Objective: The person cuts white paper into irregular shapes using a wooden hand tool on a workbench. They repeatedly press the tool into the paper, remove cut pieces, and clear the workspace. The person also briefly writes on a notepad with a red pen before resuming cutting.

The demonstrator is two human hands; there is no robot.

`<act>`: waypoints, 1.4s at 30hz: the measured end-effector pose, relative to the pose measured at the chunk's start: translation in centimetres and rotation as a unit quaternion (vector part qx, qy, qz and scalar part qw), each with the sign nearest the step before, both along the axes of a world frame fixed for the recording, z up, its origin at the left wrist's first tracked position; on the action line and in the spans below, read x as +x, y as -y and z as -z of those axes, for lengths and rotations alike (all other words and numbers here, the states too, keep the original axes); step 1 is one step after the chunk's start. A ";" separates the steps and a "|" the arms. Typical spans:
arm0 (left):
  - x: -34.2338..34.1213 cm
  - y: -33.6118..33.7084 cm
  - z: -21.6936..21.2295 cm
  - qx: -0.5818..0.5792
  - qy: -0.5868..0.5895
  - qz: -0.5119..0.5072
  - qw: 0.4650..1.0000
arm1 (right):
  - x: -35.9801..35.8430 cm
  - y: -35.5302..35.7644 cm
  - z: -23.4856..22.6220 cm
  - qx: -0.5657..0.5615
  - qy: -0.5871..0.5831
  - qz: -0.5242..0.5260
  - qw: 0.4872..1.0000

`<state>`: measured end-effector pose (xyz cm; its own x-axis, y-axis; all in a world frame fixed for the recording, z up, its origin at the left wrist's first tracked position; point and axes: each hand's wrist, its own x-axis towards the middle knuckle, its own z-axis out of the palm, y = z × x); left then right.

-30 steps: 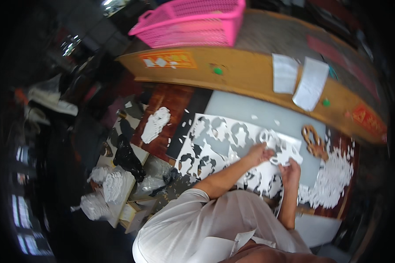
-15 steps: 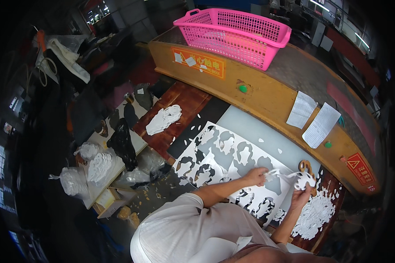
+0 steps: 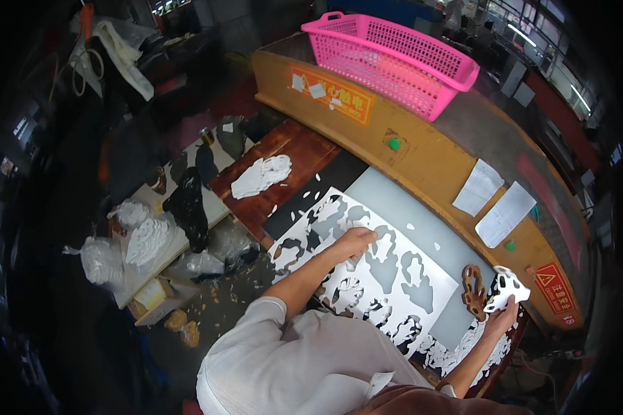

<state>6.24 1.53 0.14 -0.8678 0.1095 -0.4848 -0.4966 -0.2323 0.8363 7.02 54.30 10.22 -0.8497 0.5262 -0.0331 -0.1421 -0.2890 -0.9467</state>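
Observation:
A white sheet [image 3: 441,282] full of cut-out openings lies across the work surface in front of me. My left hand [image 3: 356,243] is over its upper middle, fingers closed at one of the openings; whatever they pinch is hidden. On the right, my right hand [image 3: 503,319] holds up a white cut piece with holes [image 3: 511,294], beyond the sheet's right edge. Whether it is one layer or several I cannot tell. A brown cutting die [image 3: 473,290] with a wavy outline sits just left of that piece, on a pale grey pad [image 3: 412,211].
Small white scraps [image 3: 481,346] are heaped below my right hand. A yellow machine beam [image 3: 422,155] spans the far side, with a pink basket [image 3: 387,66] on top. Stacked white pieces [image 3: 262,176] rest on a reddish-brown board; a side table [image 3: 169,259] with bags stands left.
My left hand has moved left and away from the piece to the sheet's upper middle. My right hand has shifted right with the white piece, and the brown die shows more fully.

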 end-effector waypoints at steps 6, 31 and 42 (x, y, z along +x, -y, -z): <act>3.8 -2.6 -4.1 -0.272 -0.123 0.013 0.954 | -1.2 10.4 -4.9 0.062 -0.034 -0.231 0.970; 9.0 23.7 -9.0 0.234 -0.124 -0.276 0.924 | -4.0 53.6 2.1 0.179 0.171 -0.540 0.804; 17.7 42.4 -7.5 -0.063 -0.125 -0.553 0.822 | -1.8 54.2 4.7 0.234 0.216 -0.599 0.735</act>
<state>23.94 -40.85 7.69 -0.4780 -0.8493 -0.2241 0.1504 -0.3305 0.9318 5.17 0.06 5.54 -0.6768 -0.5506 -0.4886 0.2908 0.4098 -0.8646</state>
